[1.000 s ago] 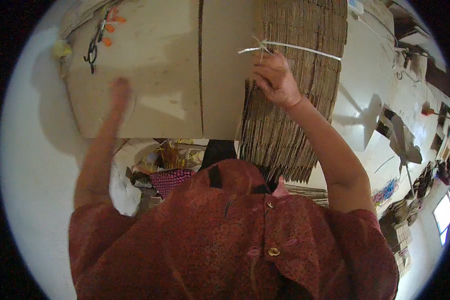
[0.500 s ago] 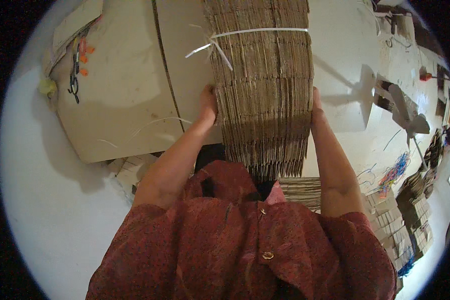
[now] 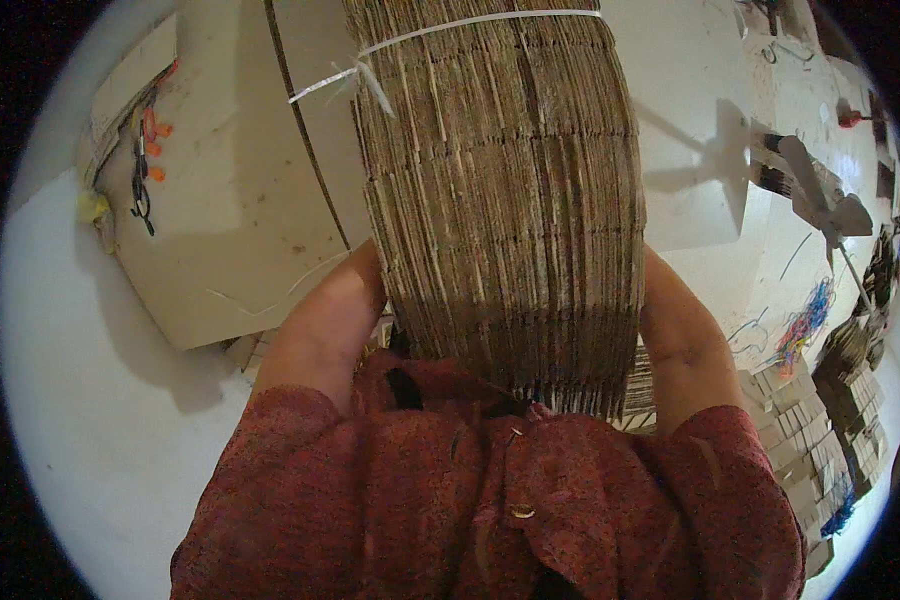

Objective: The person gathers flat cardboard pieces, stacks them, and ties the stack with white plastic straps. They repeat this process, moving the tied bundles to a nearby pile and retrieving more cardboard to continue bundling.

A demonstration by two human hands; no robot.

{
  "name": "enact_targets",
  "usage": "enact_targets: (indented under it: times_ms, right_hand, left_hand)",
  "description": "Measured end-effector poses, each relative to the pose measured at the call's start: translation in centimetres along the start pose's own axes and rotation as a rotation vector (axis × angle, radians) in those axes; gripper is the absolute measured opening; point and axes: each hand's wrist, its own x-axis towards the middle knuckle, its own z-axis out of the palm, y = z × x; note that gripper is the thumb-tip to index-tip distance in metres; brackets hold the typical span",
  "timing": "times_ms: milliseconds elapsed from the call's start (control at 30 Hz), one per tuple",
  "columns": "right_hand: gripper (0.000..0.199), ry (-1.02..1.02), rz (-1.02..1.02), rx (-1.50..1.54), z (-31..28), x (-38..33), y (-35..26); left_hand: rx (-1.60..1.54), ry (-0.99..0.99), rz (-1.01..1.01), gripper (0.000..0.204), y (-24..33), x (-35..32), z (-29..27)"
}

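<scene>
A thick bundle of folded brown cardboard sheets [image 3: 510, 200], tied with a white plastic strap [image 3: 480, 24], rises between my arms and reaches close to my chest. The strap's knot and loose ends hang out on its left side. My left hand [image 3: 370, 272] holds the bundle's left side and my right hand [image 3: 656, 272] its right side. Both forearms show, but the fingers are hidden behind the bundle. Its lower end partly covers my red shirt.
A large cardboard sheet [image 3: 210, 250] covers the left of the work surface, with black scissors [image 3: 142, 205] and orange pieces on it. A fan [image 3: 820, 195] stands at the right, near tangled coloured straps [image 3: 808, 320]. Cardboard stacks [image 3: 805, 440] lie at the lower right.
The bundle has come nearer to me and looks larger, its top tilting left. Both hands have drawn back toward my body with it, and my fingers have gone out of sight.
</scene>
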Motion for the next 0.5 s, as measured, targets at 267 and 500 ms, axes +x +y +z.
enact_targets:
  times_ms: [267,500]
  right_hand:
    - [0.024,0.085,-0.002,0.032,-0.2,-0.1,1.8]
    - [0.025,0.253,-0.017,0.070,-0.2,3.6,5.3]
  left_hand:
    - [0.089,-0.004,0.006,0.029,0.0,-1.9,-2.2]
    - [0.215,-0.001,0.018,0.025,1.5,-2.7,-4.8]
